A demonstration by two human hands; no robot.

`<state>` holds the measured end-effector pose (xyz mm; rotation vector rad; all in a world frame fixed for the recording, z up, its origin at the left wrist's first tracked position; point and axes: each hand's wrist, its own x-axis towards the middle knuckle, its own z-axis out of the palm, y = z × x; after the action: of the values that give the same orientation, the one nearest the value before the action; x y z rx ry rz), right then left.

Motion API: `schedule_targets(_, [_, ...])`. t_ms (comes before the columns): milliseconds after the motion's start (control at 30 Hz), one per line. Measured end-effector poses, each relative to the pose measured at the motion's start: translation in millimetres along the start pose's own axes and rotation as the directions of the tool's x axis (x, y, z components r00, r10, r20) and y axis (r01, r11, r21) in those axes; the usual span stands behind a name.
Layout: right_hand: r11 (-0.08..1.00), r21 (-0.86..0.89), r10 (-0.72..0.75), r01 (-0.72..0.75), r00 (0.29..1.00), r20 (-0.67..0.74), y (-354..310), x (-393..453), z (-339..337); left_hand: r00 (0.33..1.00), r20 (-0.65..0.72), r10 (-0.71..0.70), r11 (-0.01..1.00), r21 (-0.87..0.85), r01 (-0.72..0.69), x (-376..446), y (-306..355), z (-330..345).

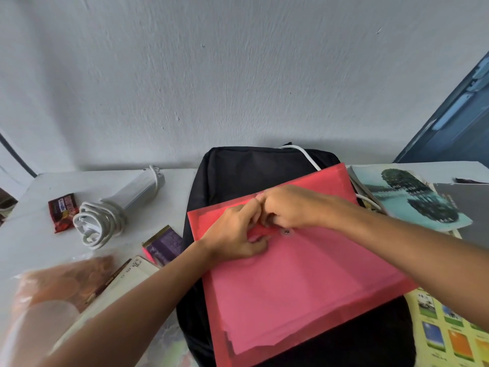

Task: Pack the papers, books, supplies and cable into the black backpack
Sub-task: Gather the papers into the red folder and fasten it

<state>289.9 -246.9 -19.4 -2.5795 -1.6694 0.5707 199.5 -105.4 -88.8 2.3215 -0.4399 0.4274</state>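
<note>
The translucent red plastic snap folder point(291, 266) lay flat atop the black fabric backpack point(238, 170), long axis running from near-left to far-right. Both hands met at its flap: left hand point(235, 234) and right hand point(288, 207) pinched the flap beside the snap button point(287, 231), equally near.

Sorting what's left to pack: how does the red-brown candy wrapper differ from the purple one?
The red-brown candy wrapper lies far left beside the coiled white cable; the purple candy wrapper lies against the black backpack. The purple one has a gold crimped edge. Both lie unpacked on the table.
</note>
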Motion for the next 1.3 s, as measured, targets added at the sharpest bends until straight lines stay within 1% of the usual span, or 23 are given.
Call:
schedule_targets(67, [0.996, 0.061, 0.061, -0.06, 0.998, -0.011, 6.8, 5.9, -6.3, 1.0, -0.003, 0.003, 1.0, -0.005, -0.003, 0.0, -0.5, -0.2])
schedule_targets(100, [0.995, 0.061, 0.076, -0.076, 0.997, -0.012, 9.1, 8.0, -9.3, 1.0, -0.001, 0.009, 1.0, -0.002, -0.009, 0.1, -1.0, -0.4])
schedule_targets(233, [0.992, -0.029, 0.125, -0.125, 0.992, 0.002, 12.2, 13.9, -13.3, 0.998, 0.01, 0.058, 0.998, 0.025, -0.058, 0.5, -2.9, 0.7])
schedule_targets(400, [0.967, -0.014, 0.255, -0.256, 0.966, -0.041, 22.2, 8.2, -9.9, 0.995, 0.01, 0.094, 0.994, 0.062, -0.095, 1.3, -2.6, 1.5])
schedule_targets(467, [0.962, -0.007, 0.273, -0.274, 0.961, -0.048, 26.8, 0.8, -6.9, 0.996, 0.006, 0.092, 0.994, 0.067, -0.092, 0.6, -2.7, 1.7])
schedule_targets(567, [0.967, -0.068, 0.244, -0.247, 0.968, -0.059, 27.4, -13.9, -2.3, 0.996, 0.002, 0.085, 0.994, 0.075, -0.084, 0.8, -1.6, 1.3])
schedule_targets(667, [0.964, -0.201, 0.162, -0.174, 0.984, -0.076, 21.5, -28.9, 3.6, 0.997, -0.009, 0.083, 0.993, 0.086, -0.081, 1.4, -0.7, 0.9])
schedule_targets(767, [0.961, -0.252, 0.095, -0.111, 0.993, -0.073, 13.0, -38.8, 9.2, 0.996, -0.011, 0.084, 0.993, 0.089, -0.082, 1.1, -1.4, 1.2])
schedule_targets(867, [0.969, -0.232, 0.064, -0.09, 0.991, -0.115, 8.6, -44.2, 13.6, 0.997, -0.009, 0.078, 0.994, 0.081, -0.077, 1.6, -1.6, 2.0])
schedule_targets(1000, [0.983, -0.151, 0.076, -0.107, 0.977, -0.198, 7.9, -54.0, 21.2, 0.997, -0.009, 0.079, 0.994, 0.076, -0.078, 1.0, -1.3, 2.7])
schedule_targets(1133, [0.987, -0.146, 0.001, -0.06, 0.927, -0.376, 8.5, -65.4, 33.8, 0.997, -0.013, 0.075, 0.994, 0.08, -0.074, 1.0, -1.4, 2.6])
schedule_targets(1300, [0.996, -0.083, -0.017, -0.026, 0.88, -0.474, 2.5, -68.6, 45.7, 0.998, -0.018, 0.067, 0.995, 0.078, -0.065, 0.5, -2.2, 3.5])
